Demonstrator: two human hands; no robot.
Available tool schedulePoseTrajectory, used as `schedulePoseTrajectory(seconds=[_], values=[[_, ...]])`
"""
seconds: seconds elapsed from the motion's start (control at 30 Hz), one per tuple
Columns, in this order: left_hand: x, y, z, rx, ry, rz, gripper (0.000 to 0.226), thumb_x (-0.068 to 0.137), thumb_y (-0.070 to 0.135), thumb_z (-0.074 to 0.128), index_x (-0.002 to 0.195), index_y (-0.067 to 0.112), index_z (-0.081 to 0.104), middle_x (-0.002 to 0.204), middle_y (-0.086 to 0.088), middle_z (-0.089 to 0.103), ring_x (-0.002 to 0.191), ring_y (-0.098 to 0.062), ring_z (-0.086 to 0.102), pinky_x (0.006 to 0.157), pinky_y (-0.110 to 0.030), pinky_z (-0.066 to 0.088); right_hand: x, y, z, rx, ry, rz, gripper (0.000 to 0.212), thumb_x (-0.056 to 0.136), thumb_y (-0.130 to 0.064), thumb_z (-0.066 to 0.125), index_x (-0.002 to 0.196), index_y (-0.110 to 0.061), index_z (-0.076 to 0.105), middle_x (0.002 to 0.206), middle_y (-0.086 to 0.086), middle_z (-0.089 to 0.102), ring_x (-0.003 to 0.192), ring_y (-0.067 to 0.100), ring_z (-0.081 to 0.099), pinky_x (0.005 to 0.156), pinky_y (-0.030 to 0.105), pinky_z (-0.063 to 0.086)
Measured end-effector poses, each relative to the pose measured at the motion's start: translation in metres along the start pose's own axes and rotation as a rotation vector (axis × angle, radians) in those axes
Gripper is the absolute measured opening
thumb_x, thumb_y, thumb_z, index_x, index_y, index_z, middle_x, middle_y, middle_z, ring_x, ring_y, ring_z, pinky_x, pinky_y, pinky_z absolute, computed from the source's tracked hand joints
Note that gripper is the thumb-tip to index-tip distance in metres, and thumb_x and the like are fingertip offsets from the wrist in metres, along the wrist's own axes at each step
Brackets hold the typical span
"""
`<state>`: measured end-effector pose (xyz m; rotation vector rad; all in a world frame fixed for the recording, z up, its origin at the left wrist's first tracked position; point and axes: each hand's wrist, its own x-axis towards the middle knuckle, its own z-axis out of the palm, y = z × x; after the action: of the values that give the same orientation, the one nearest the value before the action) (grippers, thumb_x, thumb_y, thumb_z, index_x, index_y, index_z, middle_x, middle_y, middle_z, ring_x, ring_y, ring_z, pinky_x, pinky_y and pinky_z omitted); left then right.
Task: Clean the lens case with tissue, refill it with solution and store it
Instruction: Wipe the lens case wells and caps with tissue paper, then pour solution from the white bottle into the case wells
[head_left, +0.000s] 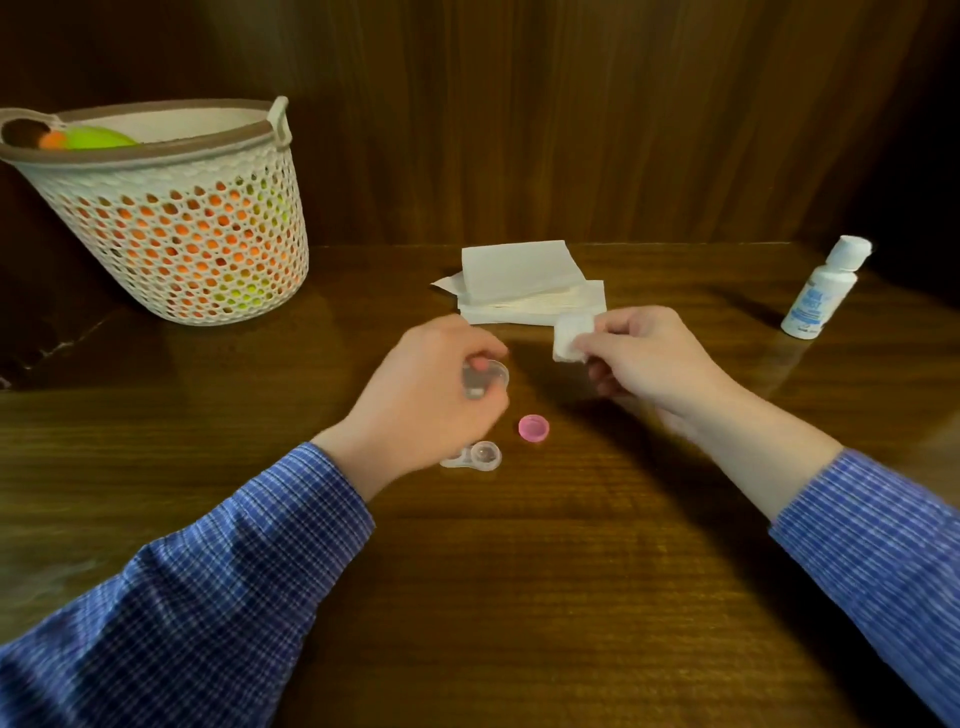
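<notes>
My left hand is closed around a small clear cap, held just above the table. Below that hand the clear lens case lies flat on the wood, its left well partly hidden by my wrist. A pink cap rests on the table just right of the case. My right hand pinches a folded white tissue between thumb and fingers. A stack of white tissues lies behind both hands. The white solution bottle stands upright at the far right, lid on.
A white mesh basket holding orange and green items stands at the back left. A dark wooden wall closes off the back of the wooden table.
</notes>
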<state>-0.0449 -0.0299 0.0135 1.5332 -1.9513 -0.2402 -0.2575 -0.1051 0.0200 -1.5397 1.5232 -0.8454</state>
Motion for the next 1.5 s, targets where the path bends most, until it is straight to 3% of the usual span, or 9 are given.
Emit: schedulePoseTrajectory(seconds=[0.17, 0.47, 0.53, 0.67, 1.0, 1.17, 1.3, 1.4, 1.5], values=[[0.001, -0.030, -0.022, -0.012, -0.015, -0.203, 0.026, 0.094, 0.011, 0.065, 0.115, 0.022, 0.073, 0.089, 0.011, 0.070, 0.056, 0.008, 0.059, 0.044, -0.008, 0.041, 0.037, -0.010, 0.023, -0.288, -0.024, -0.153, 0.012, 0.094, -0.021, 0.070, 0.083, -0.022, 0.075, 0.084, -0.001, 0.067, 0.078, 0.012, 0.063, 0.060, 0.021, 0.044], [-0.007, -0.041, -0.026, -0.163, -0.179, -0.252, 0.022, 0.091, 0.005, 0.070, 0.095, 0.027, 0.071, 0.070, 0.009, 0.071, 0.049, 0.004, 0.060, 0.047, -0.012, 0.046, 0.032, -0.004, 0.033, -0.377, 0.102, -0.234, 0.006, 0.096, -0.028, 0.067, 0.091, -0.026, 0.068, 0.087, -0.007, 0.067, 0.075, 0.010, 0.063, 0.057, 0.017, 0.044], [-0.007, -0.038, -0.025, -0.167, -0.191, -0.246, 0.020, 0.091, 0.008, 0.072, 0.092, 0.028, 0.070, 0.070, 0.009, 0.071, 0.051, 0.003, 0.061, 0.048, -0.015, 0.050, 0.012, -0.004, 0.020, -0.401, -0.048, -0.240, 0.003, 0.090, -0.030, 0.071, 0.090, -0.030, 0.068, 0.085, -0.008, 0.069, 0.077, 0.010, 0.067, 0.058, 0.019, 0.048], [-0.008, -0.034, -0.022, -0.140, -0.190, -0.239, 0.017, 0.088, 0.017, 0.080, 0.087, 0.029, 0.068, 0.072, 0.009, 0.072, 0.054, 0.003, 0.064, 0.056, -0.020, 0.058, -0.027, -0.006, 0.004, -0.538, -0.409, -0.228, 0.044, 0.071, -0.055, 0.082, 0.106, -0.039, 0.059, 0.100, -0.016, 0.067, 0.083, 0.006, 0.069, 0.061, 0.014, 0.051], [-0.010, -0.019, -0.022, -0.147, -0.155, -0.258, 0.016, 0.088, 0.009, 0.073, 0.087, 0.023, 0.068, 0.073, 0.003, 0.072, 0.055, -0.003, 0.064, 0.049, -0.010, 0.047, -0.037, -0.010, 0.025, -0.420, -0.276, -0.260, 0.041, 0.080, -0.026, 0.086, 0.113, -0.031, 0.062, 0.094, -0.013, 0.071, 0.083, 0.004, 0.071, 0.074, 0.022, 0.061], [0.002, 0.001, -0.023, -0.122, -0.031, -0.222, 0.016, 0.088, 0.013, 0.072, 0.083, 0.027, 0.067, 0.075, 0.004, 0.071, 0.067, -0.014, 0.070, 0.054, -0.016, 0.055, -0.040, 0.007, -0.029, -0.322, -0.003, -0.237, 0.023, 0.086, -0.021, 0.079, 0.098, -0.033, 0.063, 0.090, -0.009, 0.069, 0.082, 0.008, 0.069, 0.070, 0.022, 0.057], [0.037, 0.053, -0.010, -0.119, -0.110, -0.017, 0.014, 0.087, 0.018, 0.071, 0.080, 0.029, 0.066, 0.075, 0.008, 0.069, 0.070, 0.000, 0.066, 0.053, -0.008, 0.050, -0.031, 0.038, -0.088, -0.015, 0.399, -0.129, 0.018, 0.088, -0.016, 0.077, 0.094, -0.020, 0.061, 0.088, 0.002, 0.065, 0.080, 0.019, 0.064, 0.073, 0.032, 0.053], [0.067, 0.097, 0.012, -0.104, -0.217, 0.102, 0.010, 0.088, 0.023, 0.071, 0.079, 0.026, 0.069, 0.077, 0.009, 0.068, 0.068, -0.004, 0.066, 0.055, -0.011, 0.046, -0.015, 0.057, -0.126, 0.204, 0.713, -0.033, 0.034, 0.086, -0.015, 0.078, 0.109, -0.018, 0.054, 0.090, -0.005, 0.055, 0.085, 0.016, 0.058, 0.070, 0.023, 0.048], [0.093, 0.127, 0.037, -0.098, -0.278, 0.141, 0.009, 0.090, 0.024, 0.070, 0.082, 0.021, 0.072, 0.082, 0.006, 0.067, 0.074, -0.007, 0.064, 0.061, -0.017, 0.046, 0.013, 0.070, -0.150, 0.233, 0.727, 0.066, 0.060, 0.086, -0.017, 0.080, 0.134, -0.015, 0.045, 0.109, -0.001, 0.057, 0.103, 0.018, 0.058, 0.073, 0.020, 0.046]])
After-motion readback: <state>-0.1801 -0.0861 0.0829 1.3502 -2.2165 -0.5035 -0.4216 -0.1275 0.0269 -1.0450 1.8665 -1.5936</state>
